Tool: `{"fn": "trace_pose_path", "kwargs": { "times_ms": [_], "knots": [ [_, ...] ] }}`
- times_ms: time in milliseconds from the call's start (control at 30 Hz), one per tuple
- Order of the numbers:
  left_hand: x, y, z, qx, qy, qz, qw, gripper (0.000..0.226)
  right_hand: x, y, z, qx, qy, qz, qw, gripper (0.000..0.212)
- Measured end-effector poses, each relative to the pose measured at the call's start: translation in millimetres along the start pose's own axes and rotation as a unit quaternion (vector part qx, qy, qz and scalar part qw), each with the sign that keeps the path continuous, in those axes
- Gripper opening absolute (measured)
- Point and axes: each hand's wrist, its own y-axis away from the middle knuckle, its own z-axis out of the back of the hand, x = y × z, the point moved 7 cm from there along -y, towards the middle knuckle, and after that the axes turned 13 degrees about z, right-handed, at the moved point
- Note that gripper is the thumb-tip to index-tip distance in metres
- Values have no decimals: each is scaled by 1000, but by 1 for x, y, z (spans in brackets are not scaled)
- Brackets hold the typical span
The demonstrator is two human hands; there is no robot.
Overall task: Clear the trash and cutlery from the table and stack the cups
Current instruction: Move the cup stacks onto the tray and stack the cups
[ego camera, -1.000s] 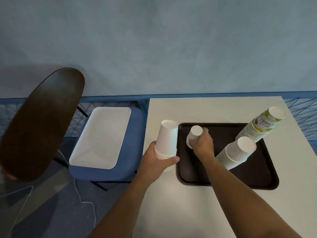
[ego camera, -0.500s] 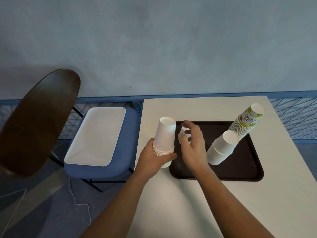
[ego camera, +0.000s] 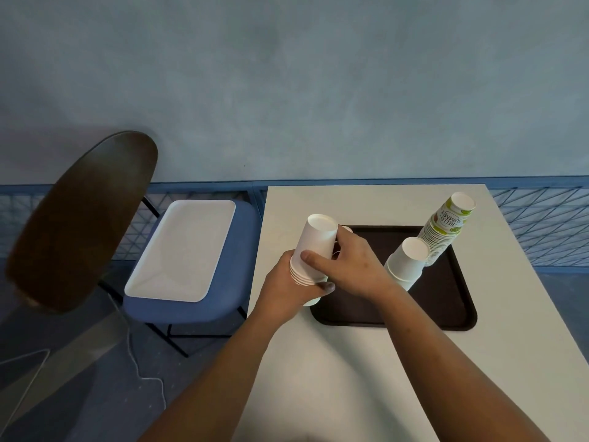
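My left hand (ego camera: 287,282) grips the lower part of an upside-down stack of white paper cups (ego camera: 315,244) at the table's left edge. My right hand (ego camera: 353,266) reaches across from the right, its thumb pressed on the front of the stack and its fingers curled behind it. A small white cup (ego camera: 348,230) peeks out just behind my right fingers, on the dark brown tray (ego camera: 446,304). Also on the tray stand a short upside-down stack of white cups (ego camera: 408,260) and a tall leaning stack topped by a green printed cup (ego camera: 449,221).
The white table (ego camera: 334,362) has its left edge right beside my left hand. To the left stands a blue-seated chair (ego camera: 188,309) carrying a white rectangular tray (ego camera: 181,250). A dark wooden chair back (ego camera: 79,218) is further left. A wall rises behind.
My right hand left the small cup on the tray and moved left onto the white stack held by my left hand. The left hand stayed put.
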Motion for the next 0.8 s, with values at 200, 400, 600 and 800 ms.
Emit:
{"fn": "trace_pose_path", "kwargs": {
  "times_ms": [200,400,600,800],
  "knots": [
    [-1,11,3,1,8,-2,1000,81,2,3,6,-2,3,21,1000,47],
    [-3,19,6,16,37,-14,999,77,3,4,16,-11,-2,37,999,52],
    [-3,19,2,9,35,-17,999,80,4,6,23,-62,-11,26,998,45],
    [-6,16,2,11,19,-16,1000,77,-3,5,32,-111,-31,4,993,45]
  ]
}}
